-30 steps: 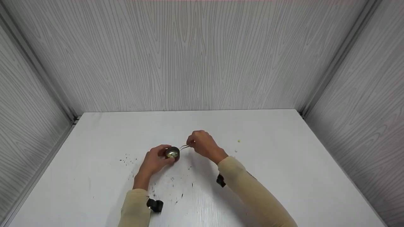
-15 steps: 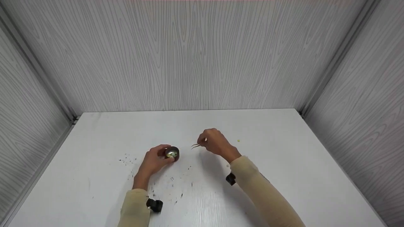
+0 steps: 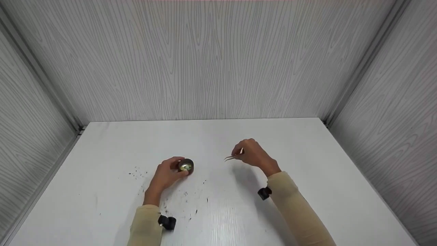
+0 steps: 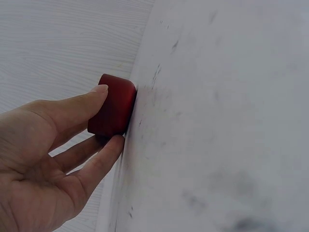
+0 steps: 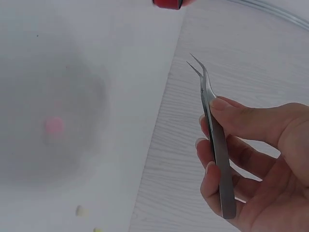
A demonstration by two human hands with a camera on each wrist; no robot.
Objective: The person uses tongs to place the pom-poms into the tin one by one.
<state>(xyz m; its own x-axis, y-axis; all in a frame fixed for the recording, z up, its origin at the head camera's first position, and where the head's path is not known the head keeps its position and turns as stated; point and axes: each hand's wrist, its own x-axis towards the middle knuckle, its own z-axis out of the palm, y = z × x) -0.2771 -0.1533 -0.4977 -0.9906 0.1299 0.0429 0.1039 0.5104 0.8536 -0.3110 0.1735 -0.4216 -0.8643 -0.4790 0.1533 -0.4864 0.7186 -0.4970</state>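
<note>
A small red cup, round with a shiny metallic inside, stands on the white table, and my left hand holds it between thumb and fingers. Several pale yellow and green pieces lie in it. To the right and above the table, my right hand pinches metal tweezers with bent tips. Those tips stand slightly apart with nothing between them, pointing left toward the cup in the head view. In the right wrist view a pink round piece lies on the table, blurred, with pale pieces near the bottom edge.
The white table has dark specks and scuffs around the left forearm. Grey wood-grain panels rise at the back and both sides. A black wrist camera sits on the right sleeve, another on the left.
My right hand has moved right with the tweezers, away from the cup. The pale pieces on the table at right are now hidden in the head view. The left hand stays on the cup.
</note>
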